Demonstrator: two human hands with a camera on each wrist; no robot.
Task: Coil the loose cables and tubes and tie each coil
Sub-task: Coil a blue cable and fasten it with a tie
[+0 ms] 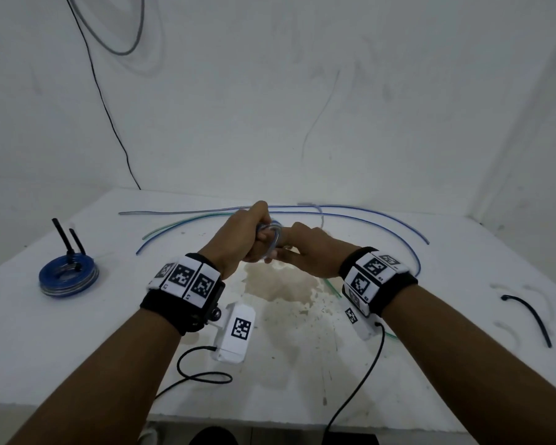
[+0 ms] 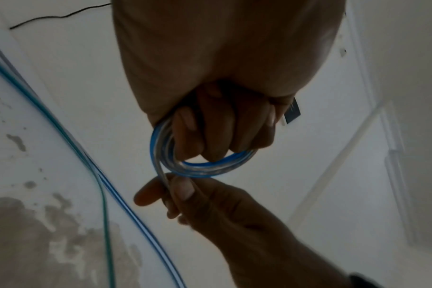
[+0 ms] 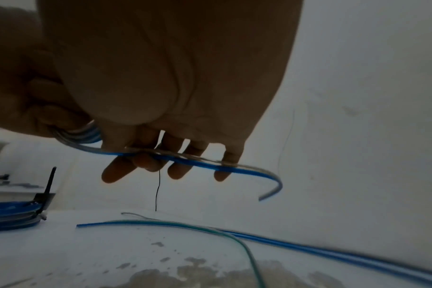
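My left hand (image 1: 251,232) is held above the table's middle, its fingers curled round a small coil of blue-and-clear tube (image 2: 197,167). Just right of it, my right hand (image 1: 305,248) pinches the strand of that tube leaving the coil, between thumb and fingers (image 2: 183,191). In the right wrist view the strand crosses my right fingers (image 3: 175,171) and ends in a short curved free tail (image 3: 271,189). More loose tubes lie on the table: a blue one (image 1: 382,216) and a green one (image 1: 187,221).
A finished blue coil (image 1: 68,279) bound with black zip ties sits at the table's left. A loose black zip tie (image 1: 527,316) lies at the right, with faint white ties beside it. A brown stain (image 1: 280,284) marks the white table's middle. Walls close off the back and right.
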